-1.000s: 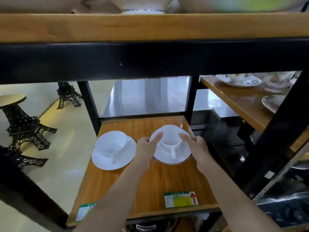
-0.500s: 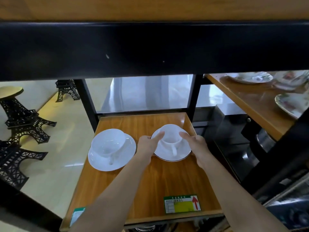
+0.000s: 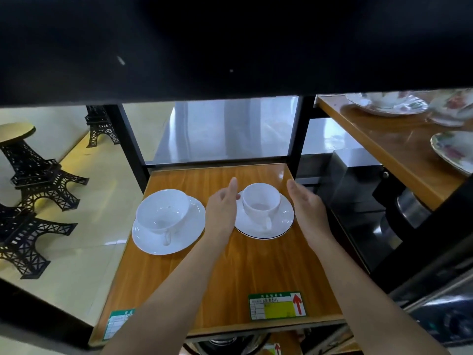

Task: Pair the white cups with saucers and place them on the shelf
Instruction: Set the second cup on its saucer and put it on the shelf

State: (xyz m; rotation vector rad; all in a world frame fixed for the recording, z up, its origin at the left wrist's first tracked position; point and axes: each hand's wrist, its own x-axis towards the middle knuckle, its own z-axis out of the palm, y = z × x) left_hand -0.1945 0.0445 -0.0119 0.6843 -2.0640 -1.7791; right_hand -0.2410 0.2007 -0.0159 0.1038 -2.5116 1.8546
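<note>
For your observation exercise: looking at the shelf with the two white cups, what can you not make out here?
- Head view: print on the green label, too small.
- Near-left edge of the right saucer, hidden behind the left hand.
- Patterned dishes on the side shelf, blurred and cut off by the frame edge.
- Upper shelf contents, blocked by the black beam.

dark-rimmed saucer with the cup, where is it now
In the head view the dark-rimmed saucer sits right of centre on the wooden shelf, between both open hands, right of the plain white saucer.

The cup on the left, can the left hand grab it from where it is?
Probably yes. The left hand is open and empty, right beside the left cup on its saucer, with nothing between them.
</note>
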